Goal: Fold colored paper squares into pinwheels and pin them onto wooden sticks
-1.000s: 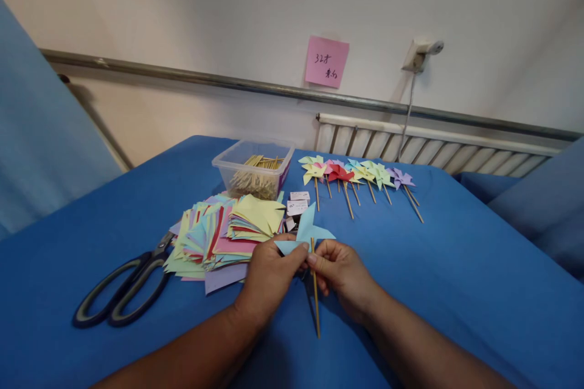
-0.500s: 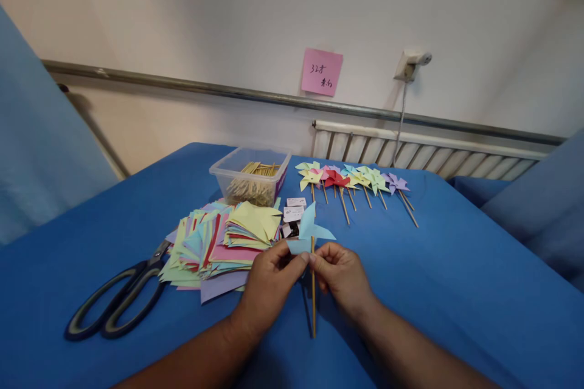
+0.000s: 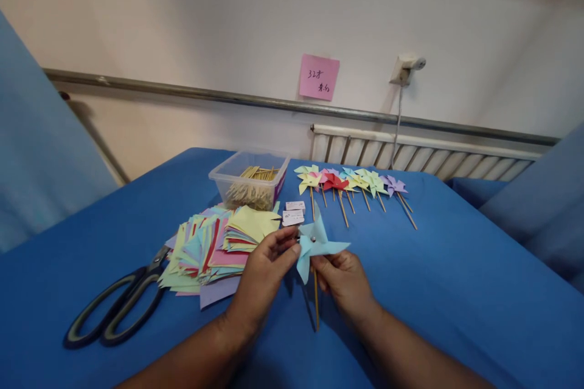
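blue table (image 3: 456,292), paper stack (image 3: 214,243) beside pinwheel (image 3: 314,243)

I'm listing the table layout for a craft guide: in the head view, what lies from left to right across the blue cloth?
Black-handled scissors → fanned pile of coloured paper squares → left hand → light blue paper pinwheel on a wooden stick → right hand → purple paper pinwheel at the row's right end.
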`<action>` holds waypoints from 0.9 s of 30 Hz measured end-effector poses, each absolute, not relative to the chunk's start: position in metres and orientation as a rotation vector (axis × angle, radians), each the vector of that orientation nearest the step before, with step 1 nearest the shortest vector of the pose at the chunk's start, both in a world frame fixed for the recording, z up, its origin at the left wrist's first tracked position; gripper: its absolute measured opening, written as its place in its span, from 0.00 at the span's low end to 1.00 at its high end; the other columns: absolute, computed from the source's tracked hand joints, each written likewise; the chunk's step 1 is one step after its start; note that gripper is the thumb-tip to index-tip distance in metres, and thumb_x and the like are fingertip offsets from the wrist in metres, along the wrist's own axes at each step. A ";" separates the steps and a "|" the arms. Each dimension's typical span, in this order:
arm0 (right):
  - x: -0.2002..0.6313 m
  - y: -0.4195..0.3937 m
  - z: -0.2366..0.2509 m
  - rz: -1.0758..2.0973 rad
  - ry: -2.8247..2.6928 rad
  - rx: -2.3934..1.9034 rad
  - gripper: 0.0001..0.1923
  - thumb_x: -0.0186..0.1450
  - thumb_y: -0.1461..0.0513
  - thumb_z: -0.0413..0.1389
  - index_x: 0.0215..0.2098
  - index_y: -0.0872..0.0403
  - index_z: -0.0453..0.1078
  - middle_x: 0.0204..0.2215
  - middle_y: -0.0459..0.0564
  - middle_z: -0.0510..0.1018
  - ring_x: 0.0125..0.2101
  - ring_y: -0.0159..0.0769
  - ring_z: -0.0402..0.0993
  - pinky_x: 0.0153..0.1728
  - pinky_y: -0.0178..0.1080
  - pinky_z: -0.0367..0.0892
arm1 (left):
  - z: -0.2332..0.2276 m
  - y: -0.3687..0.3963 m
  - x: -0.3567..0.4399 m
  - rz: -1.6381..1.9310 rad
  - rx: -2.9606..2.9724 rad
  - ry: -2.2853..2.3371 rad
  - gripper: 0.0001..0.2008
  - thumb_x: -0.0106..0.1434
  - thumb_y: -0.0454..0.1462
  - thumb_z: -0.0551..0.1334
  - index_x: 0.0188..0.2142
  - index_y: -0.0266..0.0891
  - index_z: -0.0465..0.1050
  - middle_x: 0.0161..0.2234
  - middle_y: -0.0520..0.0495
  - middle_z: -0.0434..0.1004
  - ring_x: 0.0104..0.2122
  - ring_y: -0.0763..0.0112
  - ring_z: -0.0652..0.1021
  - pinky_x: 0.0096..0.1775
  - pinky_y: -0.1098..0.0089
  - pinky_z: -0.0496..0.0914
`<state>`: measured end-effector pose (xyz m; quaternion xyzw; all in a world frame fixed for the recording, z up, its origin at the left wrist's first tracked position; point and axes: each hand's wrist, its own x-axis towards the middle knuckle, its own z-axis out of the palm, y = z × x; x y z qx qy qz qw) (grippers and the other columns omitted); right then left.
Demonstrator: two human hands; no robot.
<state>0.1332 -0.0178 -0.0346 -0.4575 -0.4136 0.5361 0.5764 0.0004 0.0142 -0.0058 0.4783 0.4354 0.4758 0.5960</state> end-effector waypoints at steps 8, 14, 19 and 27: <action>0.128 -0.019 -0.040 1.290 -1.047 -1.064 0.19 0.56 0.51 0.58 0.18 0.56 0.65 0.09 0.39 0.61 0.12 0.23 0.53 0.15 0.31 0.48 | -0.004 0.011 0.001 1.020 0.921 0.887 0.21 0.50 0.39 0.67 0.44 0.36 0.71 0.38 0.42 0.79 0.38 0.63 0.77 0.41 0.68 0.69; 0.127 -0.019 -0.035 1.337 -0.992 -1.016 0.19 0.56 0.51 0.58 0.17 0.56 0.63 0.10 0.39 0.62 0.12 0.23 0.52 0.15 0.31 0.47 | -0.006 0.012 -0.001 0.979 0.945 0.935 0.18 0.53 0.40 0.65 0.42 0.36 0.72 0.35 0.45 0.79 0.34 0.67 0.77 0.39 0.69 0.68; 0.128 -0.018 -0.035 1.314 -0.949 -1.012 0.18 0.56 0.51 0.57 0.18 0.56 0.64 0.09 0.38 0.61 0.12 0.23 0.51 0.15 0.30 0.46 | -0.001 0.008 -0.003 0.959 0.987 0.896 0.13 0.57 0.42 0.61 0.39 0.36 0.73 0.35 0.45 0.78 0.35 0.67 0.76 0.41 0.68 0.66; 0.125 -0.017 -0.046 1.317 -1.035 -1.021 0.20 0.55 0.48 0.58 0.20 0.56 0.65 0.10 0.39 0.62 0.12 0.23 0.53 0.15 0.30 0.48 | -0.005 0.006 0.001 0.914 1.013 0.811 0.09 0.56 0.41 0.62 0.30 0.36 0.73 0.26 0.49 0.77 0.27 0.70 0.75 0.34 0.71 0.67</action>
